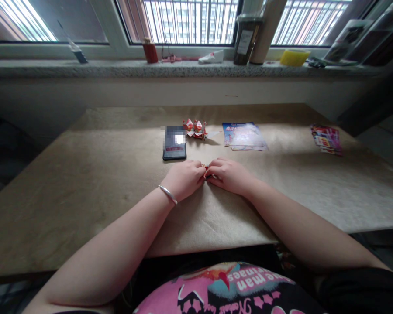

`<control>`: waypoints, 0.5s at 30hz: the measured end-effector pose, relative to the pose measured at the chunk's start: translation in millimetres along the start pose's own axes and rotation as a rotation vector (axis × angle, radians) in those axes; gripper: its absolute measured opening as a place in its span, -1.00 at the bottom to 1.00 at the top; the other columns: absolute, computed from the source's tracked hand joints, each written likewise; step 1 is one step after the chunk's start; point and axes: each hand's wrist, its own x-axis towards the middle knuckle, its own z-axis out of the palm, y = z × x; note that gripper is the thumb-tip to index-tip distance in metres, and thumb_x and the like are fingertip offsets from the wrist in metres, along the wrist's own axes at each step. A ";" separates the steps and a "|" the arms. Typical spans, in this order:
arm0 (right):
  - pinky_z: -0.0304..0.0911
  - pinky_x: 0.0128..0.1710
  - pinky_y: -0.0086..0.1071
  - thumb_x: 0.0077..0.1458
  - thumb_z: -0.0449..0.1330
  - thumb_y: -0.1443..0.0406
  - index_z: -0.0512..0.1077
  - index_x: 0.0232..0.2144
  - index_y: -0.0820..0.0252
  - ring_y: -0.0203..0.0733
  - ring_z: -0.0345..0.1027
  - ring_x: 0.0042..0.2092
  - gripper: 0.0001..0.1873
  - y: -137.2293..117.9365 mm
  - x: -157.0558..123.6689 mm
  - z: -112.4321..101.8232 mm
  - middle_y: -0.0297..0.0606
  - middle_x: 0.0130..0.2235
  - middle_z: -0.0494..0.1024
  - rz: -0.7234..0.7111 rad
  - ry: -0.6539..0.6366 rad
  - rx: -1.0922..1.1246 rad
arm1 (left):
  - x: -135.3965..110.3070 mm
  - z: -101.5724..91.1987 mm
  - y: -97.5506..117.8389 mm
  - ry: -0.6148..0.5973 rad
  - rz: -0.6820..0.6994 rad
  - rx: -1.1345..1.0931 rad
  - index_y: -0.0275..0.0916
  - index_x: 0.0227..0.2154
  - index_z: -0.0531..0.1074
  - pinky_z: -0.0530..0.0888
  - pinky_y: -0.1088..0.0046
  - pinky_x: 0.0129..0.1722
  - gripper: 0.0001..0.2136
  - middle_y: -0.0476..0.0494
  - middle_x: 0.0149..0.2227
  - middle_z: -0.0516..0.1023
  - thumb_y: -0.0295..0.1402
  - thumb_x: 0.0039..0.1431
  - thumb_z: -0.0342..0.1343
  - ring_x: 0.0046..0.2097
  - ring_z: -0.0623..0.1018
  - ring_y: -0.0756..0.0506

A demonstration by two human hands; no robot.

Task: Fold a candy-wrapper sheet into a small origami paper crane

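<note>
Head view: small red piece [205, 167] at the middle of the tabletop [101, 187], between the fingertips of both hands. Left hand [186, 176] and right hand [231, 174] close together, fingers curled, apparently pinching the piece from opposite sides. Mostly covered by fingers; cannot tell its full form, nor whether resting on the surface.

Main risk, as judged: tearing or creasing, from uneven pull between the two grips, given a thin, paper-like look. Second risk: bumping the dark phone [174, 152], from left-hand knuckles just beside its near edge. Third: crushing the folded red pieces [196, 129] next to the phone, from a careless forward reach.

Beyond the right hand, flat stack of blue printed sheets [244, 134], liable to slide if brushed. Well apart at far right, fanned printed cards [326, 139]; low exposure.

Containers, all on the windowsill [101, 67]: lidded dark jar [244, 43] with pale label, contents not identifiable; just beside, tan cylinder [259, 48], inside not visible; farther left, red bottle [149, 52], contents hidden.
</note>
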 end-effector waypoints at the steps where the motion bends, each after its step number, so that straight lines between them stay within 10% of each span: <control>1: 0.22 -0.20 -0.32 0.14 0.12 0.27 0.49 -0.31 0.22 -0.15 0.30 -0.22 -0.82 -0.3 0.2 0.0 -0.17 -0.27 0.51 -0.006 -0.001 -0.010 | 0.0 -0.3 0.0 -0.001 0.001 -0.001 -0.26 -0.32 0.46 0.40 0.43 -0.35 -0.84 -0.11 -0.29 0.50 -0.37 0.19 -0.02 -0.25 0.50 -0.10; 15: 0.17 -0.24 -0.35 0.13 0.11 0.25 0.48 -0.28 0.17 -0.16 0.30 -0.23 -0.82 -3.1 1.3 4.2 -0.20 -0.28 0.53 0.050 0.046 -0.011 | 0.4 -0.3 -4.7 0.031 -0.013 -0.070 -0.20 -0.33 0.50 0.38 0.46 -0.36 -0.82 -0.07 -0.33 0.53 -0.35 0.17 -0.01 -0.27 0.52 -0.08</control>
